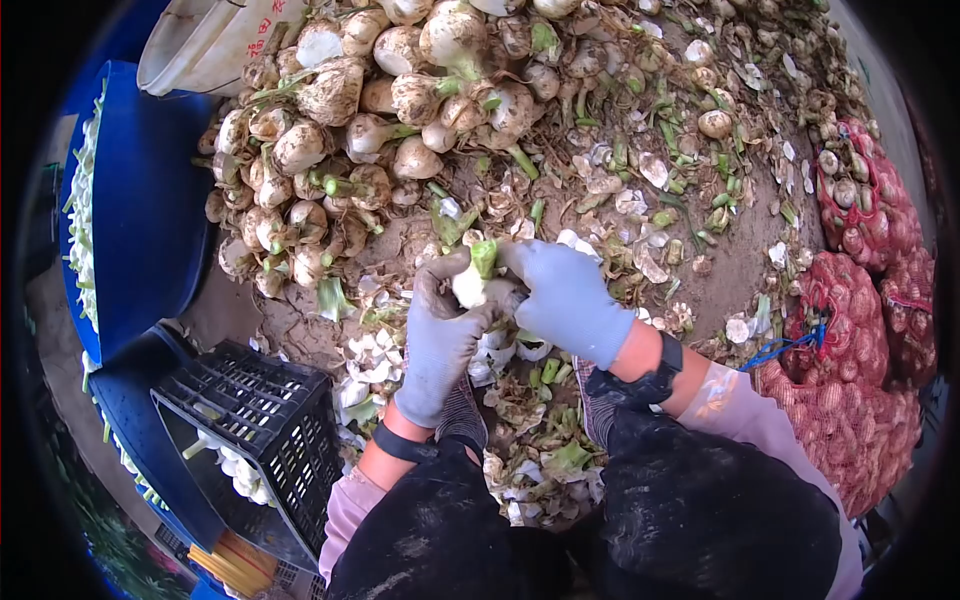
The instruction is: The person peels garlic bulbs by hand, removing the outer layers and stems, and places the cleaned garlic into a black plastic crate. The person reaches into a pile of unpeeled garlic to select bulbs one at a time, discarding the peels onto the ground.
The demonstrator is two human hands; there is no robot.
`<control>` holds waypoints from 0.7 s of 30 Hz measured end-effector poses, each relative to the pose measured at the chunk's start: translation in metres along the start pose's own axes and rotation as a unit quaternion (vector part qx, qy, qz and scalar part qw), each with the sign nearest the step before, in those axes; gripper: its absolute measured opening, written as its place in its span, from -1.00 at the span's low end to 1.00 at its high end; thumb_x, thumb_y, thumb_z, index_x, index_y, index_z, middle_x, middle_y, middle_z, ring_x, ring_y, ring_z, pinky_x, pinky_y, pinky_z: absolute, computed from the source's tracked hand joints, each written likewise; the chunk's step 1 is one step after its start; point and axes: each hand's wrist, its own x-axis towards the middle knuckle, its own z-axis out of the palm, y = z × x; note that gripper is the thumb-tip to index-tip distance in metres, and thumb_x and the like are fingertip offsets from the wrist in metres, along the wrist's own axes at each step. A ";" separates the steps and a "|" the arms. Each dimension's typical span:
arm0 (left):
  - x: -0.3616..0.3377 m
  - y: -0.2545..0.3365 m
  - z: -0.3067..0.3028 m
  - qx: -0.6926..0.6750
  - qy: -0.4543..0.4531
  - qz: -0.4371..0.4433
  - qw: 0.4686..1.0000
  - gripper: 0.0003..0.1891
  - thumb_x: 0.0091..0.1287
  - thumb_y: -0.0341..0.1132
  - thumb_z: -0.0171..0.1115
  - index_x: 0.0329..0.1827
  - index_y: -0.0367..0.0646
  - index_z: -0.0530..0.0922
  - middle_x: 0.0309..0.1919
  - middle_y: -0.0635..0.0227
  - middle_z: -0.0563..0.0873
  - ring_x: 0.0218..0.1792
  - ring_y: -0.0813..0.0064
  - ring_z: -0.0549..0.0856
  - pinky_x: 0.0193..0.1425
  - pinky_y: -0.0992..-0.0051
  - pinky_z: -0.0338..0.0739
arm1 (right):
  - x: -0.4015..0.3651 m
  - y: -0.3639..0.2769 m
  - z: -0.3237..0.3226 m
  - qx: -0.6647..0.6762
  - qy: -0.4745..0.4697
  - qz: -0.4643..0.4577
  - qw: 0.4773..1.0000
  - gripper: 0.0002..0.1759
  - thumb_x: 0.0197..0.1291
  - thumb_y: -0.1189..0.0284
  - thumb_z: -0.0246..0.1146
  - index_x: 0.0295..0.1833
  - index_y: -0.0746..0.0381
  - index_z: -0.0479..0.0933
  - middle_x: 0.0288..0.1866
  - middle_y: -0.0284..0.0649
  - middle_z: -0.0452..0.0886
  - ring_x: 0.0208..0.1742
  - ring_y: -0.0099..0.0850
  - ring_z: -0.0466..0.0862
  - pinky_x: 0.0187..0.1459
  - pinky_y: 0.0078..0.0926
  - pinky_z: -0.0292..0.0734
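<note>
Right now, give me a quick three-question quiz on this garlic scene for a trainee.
1. True or false: the gloved left hand and right hand hold one garlic bulb between them.
2. Where do the red mesh sacks lie? A) on the person's right B) on the person's left C) on their lap
3. Fill in: the blue tub lies to the ___ of the garlic pile.
Key: 1 true; 2 A; 3 left.

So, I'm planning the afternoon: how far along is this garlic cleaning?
Done: a few white cleaned bulbs lie in the black crate, and the red mesh sacks look full. In hand: left hand and right hand grip one garlic bulb. Left: the large pile of dirty bulbs.
</note>
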 end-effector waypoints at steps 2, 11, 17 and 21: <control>0.002 0.001 0.000 0.127 0.030 0.041 0.991 -0.38 0.02 -0.61 0.43 0.19 -0.30 0.38 0.09 0.15 0.56 0.13 0.36 0.57 0.26 0.43 0.49 | 0.002 -0.002 0.006 -0.014 -0.006 0.034 0.999 -0.78 0.17 0.29 0.29 -0.14 0.18 0.60 -0.29 -0.05 0.67 -0.21 -0.06 0.70 -0.21 -0.11 0.57; 0.001 0.021 0.007 0.400 0.097 0.185 0.892 -0.47 -0.01 -0.33 0.56 0.02 -0.30 0.55 -0.06 0.07 0.59 -0.02 0.15 0.61 0.13 0.31 0.51 | 0.003 -0.006 0.010 0.166 0.037 0.043 0.985 -0.83 0.17 0.37 0.25 -0.18 0.23 0.59 -0.25 -0.01 0.64 -0.16 0.00 0.66 -0.14 -0.11 0.54; 0.005 0.003 -0.006 0.352 0.072 0.194 0.913 -0.44 0.03 -0.40 0.55 0.10 -0.31 0.51 0.00 0.19 0.59 -0.01 0.33 0.61 0.14 0.39 0.53 | 0.011 -0.009 0.008 0.003 0.022 0.027 0.999 -0.72 -0.03 0.42 0.32 -0.15 0.22 0.56 -0.26 -0.01 0.62 -0.16 -0.02 0.65 -0.14 -0.10 0.55; -0.005 0.039 0.019 -0.060 -0.003 -0.024 0.998 -0.59 0.17 -0.54 0.42 0.08 -0.29 0.51 -0.08 0.25 0.63 -0.07 0.47 0.64 -0.01 0.52 0.59 | 0.008 -0.010 0.011 -0.004 0.038 -0.008 0.999 -0.66 -0.12 0.44 0.33 -0.13 0.21 0.54 -0.25 -0.02 0.61 -0.16 -0.02 0.65 -0.14 -0.10 0.55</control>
